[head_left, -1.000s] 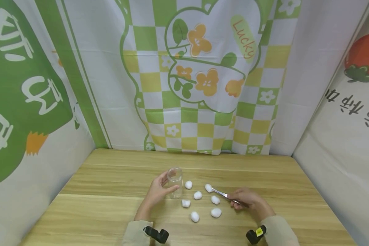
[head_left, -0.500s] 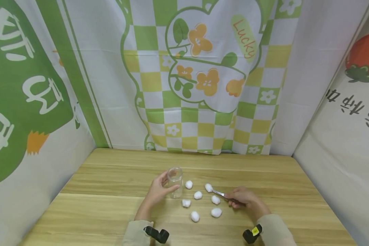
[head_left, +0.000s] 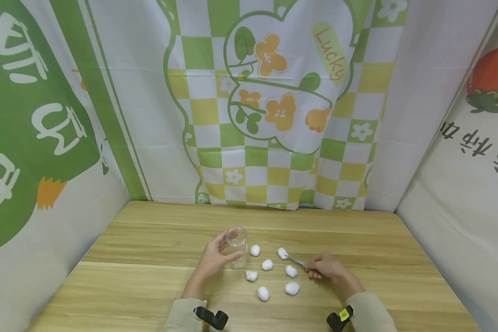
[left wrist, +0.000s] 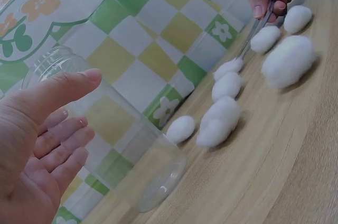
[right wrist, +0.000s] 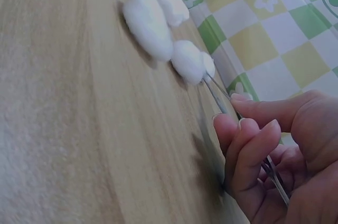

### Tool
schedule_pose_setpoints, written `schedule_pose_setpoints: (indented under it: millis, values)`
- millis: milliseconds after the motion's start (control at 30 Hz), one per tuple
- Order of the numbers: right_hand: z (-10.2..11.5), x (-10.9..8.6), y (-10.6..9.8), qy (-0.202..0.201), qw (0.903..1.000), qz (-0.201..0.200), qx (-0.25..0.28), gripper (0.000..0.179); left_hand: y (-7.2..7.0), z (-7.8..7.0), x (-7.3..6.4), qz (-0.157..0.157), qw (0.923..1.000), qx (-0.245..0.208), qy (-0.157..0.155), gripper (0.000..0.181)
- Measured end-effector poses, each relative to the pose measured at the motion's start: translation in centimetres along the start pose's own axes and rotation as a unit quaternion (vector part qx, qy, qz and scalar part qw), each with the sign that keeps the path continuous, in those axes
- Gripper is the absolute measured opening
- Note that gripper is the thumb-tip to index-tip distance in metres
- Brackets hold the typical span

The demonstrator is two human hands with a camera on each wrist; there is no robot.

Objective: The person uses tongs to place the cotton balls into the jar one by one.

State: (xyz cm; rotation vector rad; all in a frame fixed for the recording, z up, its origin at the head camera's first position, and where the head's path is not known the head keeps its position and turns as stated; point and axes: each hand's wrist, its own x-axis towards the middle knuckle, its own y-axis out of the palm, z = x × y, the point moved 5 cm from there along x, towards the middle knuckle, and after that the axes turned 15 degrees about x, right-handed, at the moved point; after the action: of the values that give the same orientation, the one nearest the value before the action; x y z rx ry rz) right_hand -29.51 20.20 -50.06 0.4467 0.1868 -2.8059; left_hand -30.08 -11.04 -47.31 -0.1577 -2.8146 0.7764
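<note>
My left hand [head_left: 211, 259] holds a clear jar [head_left: 238, 258] upright on the table, thumb on the near side and fingers behind it. The jar has an open mouth, and I see nothing inside. In my right hand [head_left: 329, 266] I grip metal tweezers [head_left: 297, 261], their tips at the far right cotton ball [head_left: 282, 253]. In the right wrist view the tips [right wrist: 207, 78] reach that ball, partly hidden behind a nearer cotton ball [right wrist: 188, 61]; whether they pinch it I cannot tell. Several more cotton balls lie between my hands, such as one [head_left: 267, 264] in the middle.
The wooden table [head_left: 149, 244] runs back to a green and yellow checked curtain [head_left: 257, 161]. Printed cloth hangs at both sides. Nearest to me lie two cotton balls, one to the left [head_left: 263, 293] and one to the right [head_left: 292, 288].
My right hand has shifted slightly left, and the tweezers have turned a little at the far right cotton ball. That ball's outline looks slightly tilted now. My left hand and the jar stay put.
</note>
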Motion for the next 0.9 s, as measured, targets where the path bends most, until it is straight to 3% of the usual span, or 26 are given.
schedule_pose_setpoints:
  millis: [700,900]
  values:
    - [1.5,-0.4,0.2,-0.019,0.9992,0.017,0.032,0.02,0.0,-0.1,-0.3,0.007,1.0,0.004,0.003,0.066]
    - [2.3,-0.7,0.4,-0.025,0.9995,0.016,0.014,0.021,0.3,-0.2,-0.1,0.004,0.9999,0.0,0.014,0.064]
